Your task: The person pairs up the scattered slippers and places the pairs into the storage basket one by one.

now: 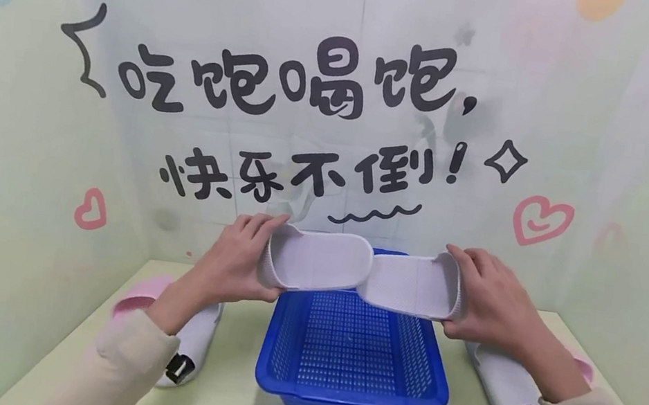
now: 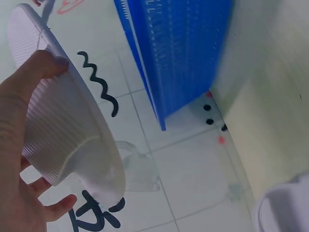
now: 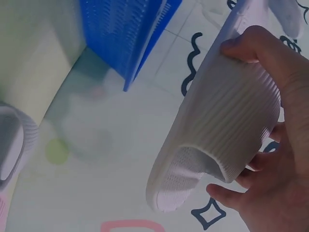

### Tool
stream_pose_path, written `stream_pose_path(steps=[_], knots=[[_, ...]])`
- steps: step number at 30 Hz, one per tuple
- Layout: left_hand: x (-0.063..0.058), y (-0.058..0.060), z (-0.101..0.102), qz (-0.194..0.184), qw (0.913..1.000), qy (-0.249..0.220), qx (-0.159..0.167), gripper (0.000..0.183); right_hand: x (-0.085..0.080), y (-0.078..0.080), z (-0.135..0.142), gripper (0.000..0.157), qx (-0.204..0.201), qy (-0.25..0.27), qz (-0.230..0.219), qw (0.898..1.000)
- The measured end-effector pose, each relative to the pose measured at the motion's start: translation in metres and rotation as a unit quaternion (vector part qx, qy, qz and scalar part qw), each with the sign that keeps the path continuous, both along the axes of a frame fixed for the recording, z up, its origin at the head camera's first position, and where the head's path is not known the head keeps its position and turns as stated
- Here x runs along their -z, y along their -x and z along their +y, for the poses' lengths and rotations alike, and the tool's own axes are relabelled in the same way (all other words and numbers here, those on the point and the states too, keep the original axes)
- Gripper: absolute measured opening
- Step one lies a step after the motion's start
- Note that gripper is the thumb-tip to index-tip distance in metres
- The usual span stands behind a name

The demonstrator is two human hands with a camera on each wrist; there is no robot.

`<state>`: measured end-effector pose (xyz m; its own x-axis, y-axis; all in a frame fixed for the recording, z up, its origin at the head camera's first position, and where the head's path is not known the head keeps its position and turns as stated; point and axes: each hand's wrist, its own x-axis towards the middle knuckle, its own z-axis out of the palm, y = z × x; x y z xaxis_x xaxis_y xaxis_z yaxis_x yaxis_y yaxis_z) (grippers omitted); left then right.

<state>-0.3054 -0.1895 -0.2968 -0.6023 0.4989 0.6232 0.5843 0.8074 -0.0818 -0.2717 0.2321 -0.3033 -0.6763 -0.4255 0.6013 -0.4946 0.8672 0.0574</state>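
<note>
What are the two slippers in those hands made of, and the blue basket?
Slippers: probably moulded foam or soft plastic, matte; their ribbed straps show no visible stitching, though the look alone can't say which. Basket: most likely rigid plastic, fairly smooth, judging by its even blue colour and regular perforations.

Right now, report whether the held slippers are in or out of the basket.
Out: wrist views show the left held slipper and right held slipper apart from the basket.

Held white slippers partly hide the blue basket's far rim. One pink shape — mostly behind a forearm — is unclear.
</note>
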Motion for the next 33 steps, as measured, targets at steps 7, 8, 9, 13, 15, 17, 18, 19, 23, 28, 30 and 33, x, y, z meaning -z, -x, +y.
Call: stream_pose_path(steps=[7,8,9,13,15,17,18,19,23,28,30,33], knots=[[0.008,-0.015,0.012,0.023,0.9973,-0.070,-0.005,0.113,0.004,-0.010,-0.008,0.113,0.022,0.000,-0.008,1.000],[0.009,-0.017,0.014,0.024,0.9967,-0.077,-0.006,0.112,0.004,-0.011,-0.008,0.113,0.021,0.003,-0.009,1.000],[0.010,-0.019,0.015,0.026,0.9961,-0.084,-0.007,0.110,0.005,-0.012,-0.008,0.112,0.022,0.005,-0.010,1.000],[0.014,-0.026,0.019,0.021,0.9941,-0.105,-0.018,0.109,0.007,-0.017,-0.008,0.114,0.027,0.024,-0.013,0.999],[0.017,-0.028,0.020,0.014,0.9933,-0.112,-0.025,0.109,0.008,-0.019,-0.009,0.115,0.034,0.038,-0.015,0.999],[0.021,-0.029,0.020,0.007,0.9929,-0.114,-0.031,0.109,0.010,-0.021,-0.009,0.115,0.039,0.051,-0.016,0.998],[0.023,-0.030,0.019,0.005,0.9928,-0.114,-0.034,0.109,0.011,-0.023,-0.009,0.115,0.040,0.057,-0.016,0.997],[0.025,-0.030,0.019,0.005,0.9928,-0.114,-0.036,0.109,0.012,-0.024,-0.009,0.114,0.042,0.062,-0.013,0.997],[0.029,-0.032,0.016,0.008,0.9935,-0.106,-0.040,0.111,0.016,-0.027,-0.009,0.110,0.035,0.070,0.007,0.997],[0.030,-0.033,0.016,0.015,0.9945,-0.093,-0.045,0.113,0.017,-0.027,-0.009,0.108,0.023,0.059,0.021,0.998],[0.030,-0.034,0.016,0.018,0.9947,-0.090,-0.047,0.113,0.018,-0.027,-0.009,0.109,0.026,0.051,0.021,0.998],[0.031,-0.037,0.014,0.015,0.9949,-0.084,-0.054,0.114,0.019,-0.026,-0.009,0.109,0.026,0.042,0.025,0.998]])
